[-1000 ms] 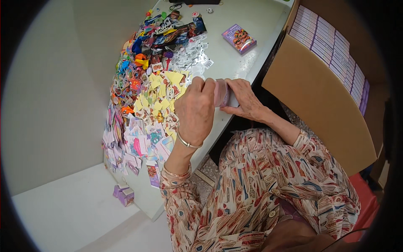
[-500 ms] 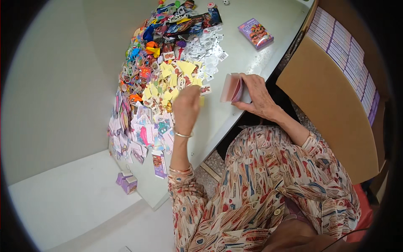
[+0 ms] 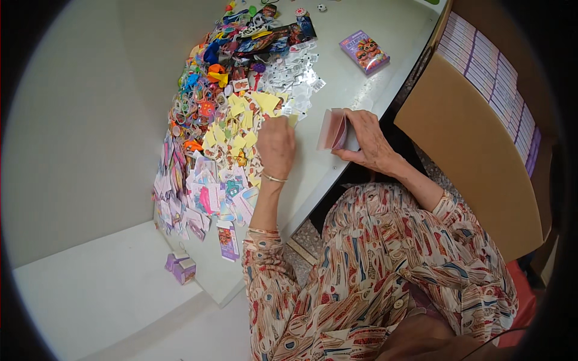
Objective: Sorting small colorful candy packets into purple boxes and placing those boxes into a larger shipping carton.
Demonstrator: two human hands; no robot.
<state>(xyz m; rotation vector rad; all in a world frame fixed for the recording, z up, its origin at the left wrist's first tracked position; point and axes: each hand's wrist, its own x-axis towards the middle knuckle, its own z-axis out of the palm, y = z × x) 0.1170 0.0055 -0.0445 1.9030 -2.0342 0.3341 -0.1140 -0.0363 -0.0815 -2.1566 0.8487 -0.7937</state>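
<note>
My right hand (image 3: 372,145) grips a small open cardboard box (image 3: 330,129), thumb on the near side and fingers on the far side. The box's open end and raised flap face left, and its inside looks pale pink. Over the pile's right edge, my left hand (image 3: 276,148) is closed, its fingertips mostly hidden by the back of the hand. A small yellow slip (image 3: 293,120) shows at its fingers. Beneath and left of that hand lie many yellow slips (image 3: 239,142) with small printed figures. White barcode-printed slips (image 3: 290,73) are heaped just beyond.
Colourful small toys and bands (image 3: 195,102) line the table's left side. Pastel cards (image 3: 205,192) lie nearer me. A closed purple box (image 3: 365,52) rests at the far right. A large carton (image 3: 475,144) of packed boxes stands right; small purple boxes (image 3: 181,268) sit at the lower left.
My left hand has moved slightly right and turned, with the yellow slip now showing beyond its fingers. My right hand keeps the open box in nearly the same place.
</note>
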